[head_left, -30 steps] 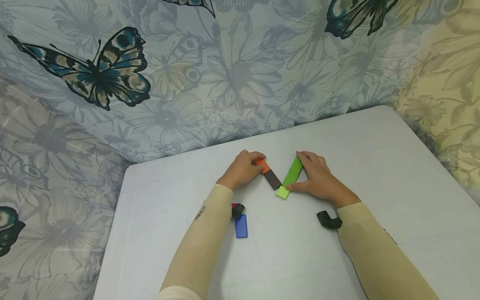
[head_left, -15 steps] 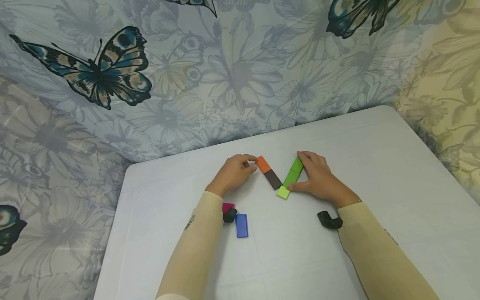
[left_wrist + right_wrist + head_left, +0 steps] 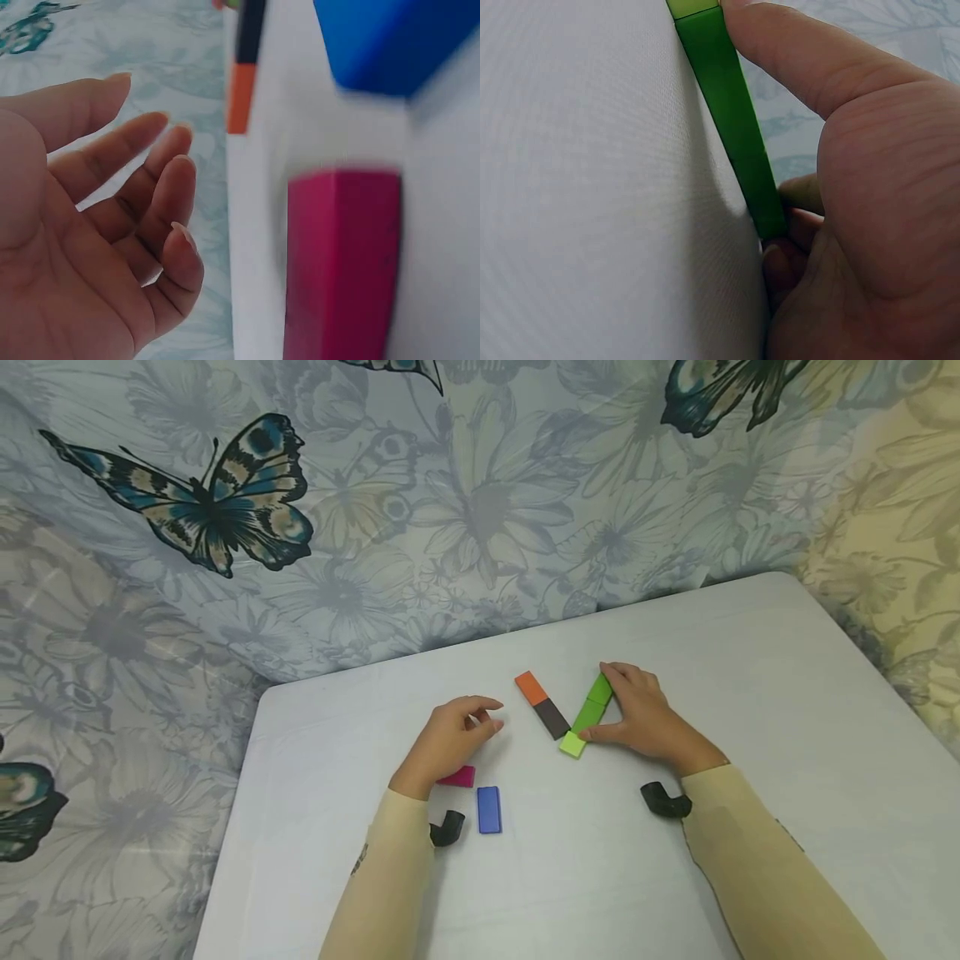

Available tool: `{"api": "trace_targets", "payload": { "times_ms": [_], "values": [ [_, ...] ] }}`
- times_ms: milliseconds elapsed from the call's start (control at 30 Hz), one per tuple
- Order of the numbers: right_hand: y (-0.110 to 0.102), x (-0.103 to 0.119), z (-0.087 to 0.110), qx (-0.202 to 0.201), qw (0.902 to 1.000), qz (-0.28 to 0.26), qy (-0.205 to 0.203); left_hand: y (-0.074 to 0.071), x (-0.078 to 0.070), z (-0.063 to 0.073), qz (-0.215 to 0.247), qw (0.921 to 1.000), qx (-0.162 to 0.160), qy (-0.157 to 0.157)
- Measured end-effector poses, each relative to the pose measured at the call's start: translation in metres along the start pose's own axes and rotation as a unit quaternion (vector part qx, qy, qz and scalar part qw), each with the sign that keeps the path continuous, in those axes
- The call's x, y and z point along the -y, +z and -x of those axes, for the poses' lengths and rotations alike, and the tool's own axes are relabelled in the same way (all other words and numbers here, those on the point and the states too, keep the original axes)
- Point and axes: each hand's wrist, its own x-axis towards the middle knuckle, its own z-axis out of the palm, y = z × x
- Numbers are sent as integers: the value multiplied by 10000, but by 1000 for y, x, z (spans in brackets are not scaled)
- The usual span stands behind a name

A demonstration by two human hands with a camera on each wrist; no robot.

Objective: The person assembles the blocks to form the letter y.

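Note:
On the white table, my right hand [image 3: 643,714] spans a slanted row of green blocks [image 3: 587,716]. Its thumb lies against the lime block [image 3: 572,744] at the near end, and its fingers curl at the far end, as the right wrist view also shows. An orange block [image 3: 530,688] and a dark brown block [image 3: 552,719] form a second slanted row; both rows meet in a V. My left hand [image 3: 444,743] is raised with loosely bent fingers and holds nothing. Below it are a magenta block [image 3: 460,777], partly covered by the hand, and a blue block [image 3: 489,810].
Black wrist-camera mounts show beside the left sleeve [image 3: 447,829] and the right sleeve [image 3: 665,800]. The table [image 3: 720,635] ends at the back against a curtain [image 3: 487,510] printed with flowers and butterflies.
My left hand has let go of the orange block and drawn back towards the magenta block. The right hand stays at the green row. The camera view has shifted slightly.

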Motion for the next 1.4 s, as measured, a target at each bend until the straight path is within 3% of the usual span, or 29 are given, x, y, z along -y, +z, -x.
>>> {"api": "trace_targets", "payload": {
  "times_ms": [100, 233, 433, 667, 800, 900, 1167, 1400],
  "values": [
    [1, -1, -1, -2, 10000, 6, -14, 6, 0, 15, 235, 9997, 2, -8],
    [2, -2, -1, 17, 10000, -17, -19, 13, -2, 36, 90, 9999, -12, -58],
    [0, -4, 0, -6, 10000, 7, 7, 17, -8, 63, -629, 9971, -230, -358],
    [1, -7, -2, -2, 10000, 14, -3, 25, -16, 84, -1432, 9842, -185, -1023],
    [1, -7, -1, -29, 10000, 28, -16, 31, -18, 90, -1645, 9780, -5, -1282],
    [1, -6, 0, -33, 10000, 30, -5, 35, -19, 92, -1723, 9770, 148, -1250],
    [1, -4, 0, -74, 9999, 15, -87, 42, -16, 88, -1781, 9788, 480, -888],
    [1, -2, -1, -67, 9999, 50, -56, 50, -11, 81, -1493, 9865, 477, -465]
  ]
}}
